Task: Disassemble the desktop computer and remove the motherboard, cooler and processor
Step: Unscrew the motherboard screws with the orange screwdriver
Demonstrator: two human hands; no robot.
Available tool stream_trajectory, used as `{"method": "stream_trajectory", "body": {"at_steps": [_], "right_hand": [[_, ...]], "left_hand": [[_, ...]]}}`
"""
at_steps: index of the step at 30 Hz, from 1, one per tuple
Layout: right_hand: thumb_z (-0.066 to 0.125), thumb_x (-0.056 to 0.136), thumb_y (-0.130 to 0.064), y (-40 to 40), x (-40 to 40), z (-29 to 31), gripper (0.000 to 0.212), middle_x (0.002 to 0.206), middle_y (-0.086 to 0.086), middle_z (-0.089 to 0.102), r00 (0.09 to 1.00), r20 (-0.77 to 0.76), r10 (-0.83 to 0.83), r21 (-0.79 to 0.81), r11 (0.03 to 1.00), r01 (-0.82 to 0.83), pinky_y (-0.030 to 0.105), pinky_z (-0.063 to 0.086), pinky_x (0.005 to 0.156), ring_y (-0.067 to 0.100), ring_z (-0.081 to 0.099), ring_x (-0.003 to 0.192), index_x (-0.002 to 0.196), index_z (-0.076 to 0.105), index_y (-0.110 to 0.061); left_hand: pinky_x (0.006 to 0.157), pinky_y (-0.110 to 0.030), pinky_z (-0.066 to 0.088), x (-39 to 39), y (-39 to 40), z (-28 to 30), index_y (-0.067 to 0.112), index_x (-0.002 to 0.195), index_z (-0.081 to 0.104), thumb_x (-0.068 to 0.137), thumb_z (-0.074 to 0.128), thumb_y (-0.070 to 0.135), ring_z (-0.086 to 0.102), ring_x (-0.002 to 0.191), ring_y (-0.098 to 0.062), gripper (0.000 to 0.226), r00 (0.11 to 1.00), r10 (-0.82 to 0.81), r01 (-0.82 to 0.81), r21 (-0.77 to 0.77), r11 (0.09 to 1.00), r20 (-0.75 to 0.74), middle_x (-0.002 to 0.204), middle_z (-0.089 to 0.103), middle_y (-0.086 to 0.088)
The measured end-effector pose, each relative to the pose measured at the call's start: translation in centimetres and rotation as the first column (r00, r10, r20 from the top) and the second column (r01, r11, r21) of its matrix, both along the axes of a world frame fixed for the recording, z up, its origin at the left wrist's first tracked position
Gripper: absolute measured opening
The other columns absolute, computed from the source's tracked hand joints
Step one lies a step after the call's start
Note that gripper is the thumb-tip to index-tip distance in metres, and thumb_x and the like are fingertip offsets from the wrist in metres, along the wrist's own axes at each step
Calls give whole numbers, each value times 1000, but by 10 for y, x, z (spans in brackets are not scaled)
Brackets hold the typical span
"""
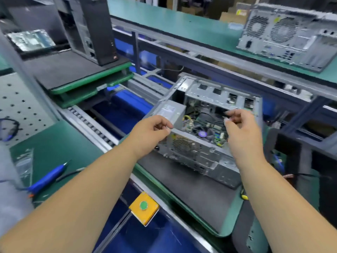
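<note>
An open grey computer case (189,152) lies on its side on a black mat (197,194). Inside it I see the motherboard (217,137), a cooler fan with a purple hub (202,133), yellow and black wires, and a grey power supply (171,111) at the left. My left hand (151,132) has curled fingers at the case's near top rim beside the power supply; whether it grips the rim is unclear. My right hand (240,123) hovers over the open case, thumb and fingers pinching what looks like a black cable (224,115).
The mat sits on a green pallet (235,212) on a roller conveyor. A yellow box with a green button (143,207) is in front. A blue screwdriver (47,178) lies at the left. Other computer cases stand at the back left (94,30) and back right (284,37).
</note>
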State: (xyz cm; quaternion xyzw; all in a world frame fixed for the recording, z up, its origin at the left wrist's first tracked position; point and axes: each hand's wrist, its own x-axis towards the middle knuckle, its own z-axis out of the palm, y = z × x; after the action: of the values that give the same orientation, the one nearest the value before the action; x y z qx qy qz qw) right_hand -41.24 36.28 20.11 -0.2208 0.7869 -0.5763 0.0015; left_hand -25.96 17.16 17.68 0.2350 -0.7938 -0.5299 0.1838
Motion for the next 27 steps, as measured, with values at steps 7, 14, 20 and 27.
{"method": "stream_trajectory", "body": {"at_steps": [7,14,20,27], "right_hand": [[57,92,-10,-117,89,-17,17,81,-13,55,940,11,342,-2,940,-342,7,38,52,-4,48,56,94,61,-26],[59,92,-12,-185,142,-51,14,83,-12,59,866,92,491,76,864,-498,12,40,69,-3,53,72,94,62,-25],[58,92,-14,-215,173,-83,14,85,-10,62,833,206,514,139,827,-545,6,41,63,-3,56,73,92,63,-27],[56,92,-15,-237,200,-106,15,81,-14,59,791,310,528,180,784,-594,8,38,51,-3,49,60,90,63,-28]], "left_hand": [[68,-25,43,92,-80,-29,19,88,69,87,62,12,53,68,-10,10,967,239,-242,27,970,91,80,61,-1],[78,-34,50,176,-148,-80,25,86,67,88,60,18,59,78,-23,10,845,450,-466,-13,885,289,94,67,-10],[51,-14,41,211,-160,-122,24,82,66,88,60,13,53,63,-15,14,805,452,-502,35,864,384,77,60,-1],[59,-21,40,241,-152,-167,23,89,62,87,62,17,54,68,-16,6,745,400,-490,31,871,534,75,58,4]]}}
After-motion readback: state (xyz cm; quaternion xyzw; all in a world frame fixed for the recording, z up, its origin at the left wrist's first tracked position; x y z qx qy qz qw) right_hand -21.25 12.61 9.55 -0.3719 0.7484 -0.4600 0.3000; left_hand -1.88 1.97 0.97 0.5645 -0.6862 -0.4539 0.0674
